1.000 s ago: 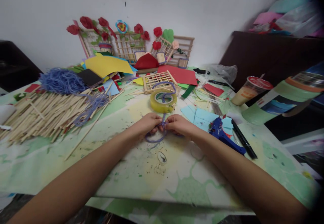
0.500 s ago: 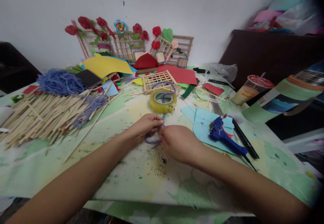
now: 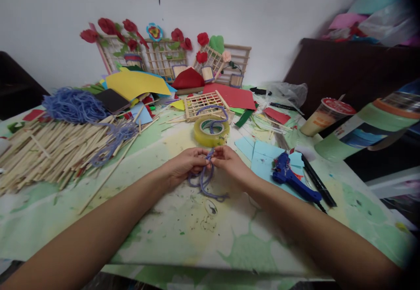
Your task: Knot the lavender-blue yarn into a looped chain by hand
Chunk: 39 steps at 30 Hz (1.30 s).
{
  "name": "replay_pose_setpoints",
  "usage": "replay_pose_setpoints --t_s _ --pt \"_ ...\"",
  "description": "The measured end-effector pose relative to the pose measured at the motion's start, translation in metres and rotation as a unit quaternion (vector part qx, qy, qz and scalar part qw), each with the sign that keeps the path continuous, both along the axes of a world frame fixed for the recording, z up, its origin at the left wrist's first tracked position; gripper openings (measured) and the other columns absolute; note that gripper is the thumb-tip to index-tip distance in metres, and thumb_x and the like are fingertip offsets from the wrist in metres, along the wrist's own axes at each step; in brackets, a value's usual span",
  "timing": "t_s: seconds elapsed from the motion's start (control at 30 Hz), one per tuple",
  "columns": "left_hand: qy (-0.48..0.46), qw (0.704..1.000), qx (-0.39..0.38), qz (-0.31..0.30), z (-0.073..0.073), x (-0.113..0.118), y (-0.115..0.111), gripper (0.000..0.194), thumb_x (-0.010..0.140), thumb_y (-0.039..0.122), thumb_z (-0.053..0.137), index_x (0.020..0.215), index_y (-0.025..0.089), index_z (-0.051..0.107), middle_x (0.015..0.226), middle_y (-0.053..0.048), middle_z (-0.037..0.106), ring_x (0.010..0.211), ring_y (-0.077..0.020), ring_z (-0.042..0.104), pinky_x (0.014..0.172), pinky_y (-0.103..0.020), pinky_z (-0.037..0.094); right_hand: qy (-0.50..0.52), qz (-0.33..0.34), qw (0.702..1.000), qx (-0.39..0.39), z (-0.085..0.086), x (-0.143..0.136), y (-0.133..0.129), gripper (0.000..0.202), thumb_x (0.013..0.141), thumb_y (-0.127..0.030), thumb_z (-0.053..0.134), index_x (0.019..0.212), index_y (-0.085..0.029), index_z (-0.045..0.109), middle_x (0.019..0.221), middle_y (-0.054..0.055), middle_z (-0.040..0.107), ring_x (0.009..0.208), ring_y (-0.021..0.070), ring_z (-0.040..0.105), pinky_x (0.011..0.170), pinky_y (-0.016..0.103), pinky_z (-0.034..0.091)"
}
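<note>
Both my hands pinch a length of purple yarn (image 3: 204, 180) just in front of the tape roll. My left hand (image 3: 185, 164) is closed on it from the left, fingertips bunched together. From the right, my right hand (image 3: 231, 165) grips the same yarn, its fingertips almost touching the left ones. Loops and a loose end of yarn hang below the fingers onto the tablecloth. The yellowish roll of clear tape (image 3: 201, 136) lies flat behind the hands, and yarn runs through its ring toward a small stick lattice (image 3: 205, 104).
At left lie a heap of thin wooden sticks (image 3: 62, 152) and a tangle of purple yarn (image 3: 74, 105). A blue glue gun (image 3: 292, 178) rests on light blue paper at right, near a drink cup (image 3: 330, 115) and a large bottle (image 3: 364, 128). Lattices with red paper flowers lean on the wall.
My right hand has turned and opened its grip toward the left fingertips, now pinching the yarn higher up. A loose yarn end has dropped to the tablecloth below the hands.
</note>
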State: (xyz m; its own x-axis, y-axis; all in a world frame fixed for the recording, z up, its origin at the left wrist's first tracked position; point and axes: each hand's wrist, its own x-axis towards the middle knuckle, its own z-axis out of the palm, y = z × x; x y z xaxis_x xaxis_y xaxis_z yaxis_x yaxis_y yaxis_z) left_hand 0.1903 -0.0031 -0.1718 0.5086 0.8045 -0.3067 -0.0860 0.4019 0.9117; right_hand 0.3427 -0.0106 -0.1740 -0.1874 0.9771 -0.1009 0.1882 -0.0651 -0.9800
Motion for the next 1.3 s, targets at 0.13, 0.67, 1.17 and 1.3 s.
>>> replay_pose_setpoints --t_s 0.13,0.67,1.17,1.3 --pt "0.0 1.0 0.0 0.003 0.002 -0.001 -0.001 0.028 0.063 0.013 0.064 0.09 0.012 0.055 0.06 0.003 0.051 0.041 -0.0004 0.027 0.041 -0.017 0.015 0.19 0.022 0.971 -0.146 0.0 -0.006 -0.005 0.033 0.058 -0.008 0.057 0.088 -0.017 0.043 0.079 0.001 0.054 0.066 0.0111 0.054 0.062 0.025 0.044" --pt "0.032 0.999 -0.009 -0.003 -0.004 -0.005 0.002 0.033 0.066 0.015 0.063 0.098 0.014 0.053 0.067 -0.001 0.059 0.043 -0.0015 0.031 0.042 -0.016 0.018 -0.034 0.089 0.986 -0.137 0.006 0.01 0.004 0.019 0.077 -0.028 0.05 0.065 -0.014 0.053 0.041 -0.009 0.026 0.032 0.0029 0.019 0.033 0.021 0.012" --pt "0.076 0.996 0.048 0.013 -0.006 0.001 -0.003 0.041 0.064 0.016 0.063 0.104 0.013 0.056 0.067 -0.002 0.06 0.05 -0.0051 0.043 0.045 -0.018 0.023 -0.039 0.099 0.989 -0.106 -0.001 0.007 0.002 0.019 0.074 -0.018 0.042 0.063 -0.013 0.056 0.041 -0.007 0.029 0.033 0.004 0.022 0.036 0.021 0.016" --pt "0.091 0.994 0.051 0.014 -0.004 0.001 -0.004 0.043 0.065 0.016 0.061 0.107 0.013 0.056 0.065 -0.002 0.061 0.048 -0.0053 0.042 0.045 -0.019 0.023 -0.052 0.088 0.991 -0.091 -0.002 0.007 0.003 0.015 0.07 -0.012 0.044 0.062 -0.012 0.057 0.041 -0.008 0.027 0.035 0.0036 0.02 0.039 0.021 0.014"
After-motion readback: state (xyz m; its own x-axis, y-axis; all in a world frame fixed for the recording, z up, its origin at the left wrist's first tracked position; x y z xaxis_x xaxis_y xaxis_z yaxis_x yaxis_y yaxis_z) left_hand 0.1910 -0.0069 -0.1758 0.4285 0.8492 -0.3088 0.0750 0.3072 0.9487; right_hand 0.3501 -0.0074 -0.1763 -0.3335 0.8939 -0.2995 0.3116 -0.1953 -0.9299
